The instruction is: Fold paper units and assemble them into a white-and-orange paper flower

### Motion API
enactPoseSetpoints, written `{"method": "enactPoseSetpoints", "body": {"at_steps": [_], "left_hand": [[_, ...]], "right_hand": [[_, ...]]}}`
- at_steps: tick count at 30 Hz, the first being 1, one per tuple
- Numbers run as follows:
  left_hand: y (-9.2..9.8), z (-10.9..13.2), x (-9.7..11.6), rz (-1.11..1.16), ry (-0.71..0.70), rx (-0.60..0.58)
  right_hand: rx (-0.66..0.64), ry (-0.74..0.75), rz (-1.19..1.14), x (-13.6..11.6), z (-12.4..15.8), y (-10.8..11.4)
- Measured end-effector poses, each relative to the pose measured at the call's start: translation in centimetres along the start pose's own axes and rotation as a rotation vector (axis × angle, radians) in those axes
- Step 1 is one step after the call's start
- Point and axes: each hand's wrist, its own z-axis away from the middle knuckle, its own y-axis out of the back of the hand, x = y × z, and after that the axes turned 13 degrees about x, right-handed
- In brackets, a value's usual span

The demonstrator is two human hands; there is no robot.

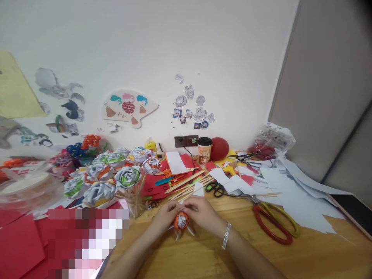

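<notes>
Both my hands meet over the wooden table (pixel 203 255) near its middle front. My left hand (pixel 165 215) and my right hand (pixel 203 213) pinch a small paper flower (pixel 181 221) of orange and white paper, with pale points sticking out below it. A silver bracelet (pixel 226 235) sits on my right wrist. Just beyond my fingers lie thin wooden sticks (pixel 188 185) and black-handled scissors (pixel 215 189).
Finished paper roses on sticks (pixel 110 178) stand at the left. Red paper sheets (pixel 20 244) lie front left. Red and yellow loop-handled shears (pixel 273 224), white paper scraps (pixel 290 186), a paper cup (pixel 204 150), a red ball (pixel 219 148) and a clear lidded tub (pixel 29 190) crowd the table.
</notes>
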Motion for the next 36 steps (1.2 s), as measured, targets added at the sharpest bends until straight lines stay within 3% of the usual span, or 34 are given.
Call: {"method": "enactPoseSetpoints", "body": {"at_steps": [7, 11, 16, 24, 27, 30, 33, 36], "left_hand": [[0.0, -0.3, -0.6, 0.085, -0.063, 0.149], [0.1, -0.3, -0.6, 0.077, -0.085, 0.164], [0.3, -0.5, -0.4, 0.07, -0.126, 0.187], [0.5, -0.7, -0.7, 0.118, -0.111, 0.212], [0.6, -0.7, -0.4, 0.141, -0.097, 0.201], [0.4, -0.3, 0.3, 0.16, -0.079, 0.139], [0.1, 0.3, 0.8, 0.194, -0.087, 0.06], [-0.2, 0.6, 1.0, 0.233, -0.125, 0.021]], "right_hand": [[0.015, 0.199, 0.121, -1.3, 0.6, -0.3], [-0.03, 0.352, 0.212, -1.7, 0.9, -0.3], [0.041, 0.34, 0.24, -1.6, 1.0, -0.5], [0.003, 0.667, 0.453, -1.4, 1.3, -0.8], [0.142, 0.521, 0.329, -1.3, 1.0, -0.2], [0.365, 0.111, 0.051, -0.6, 0.6, 0.0], [0.255, -0.179, -0.258, 0.4, 0.0, -0.3], [0.18, -0.252, -0.35, 0.9, -0.3, -0.5]]}}
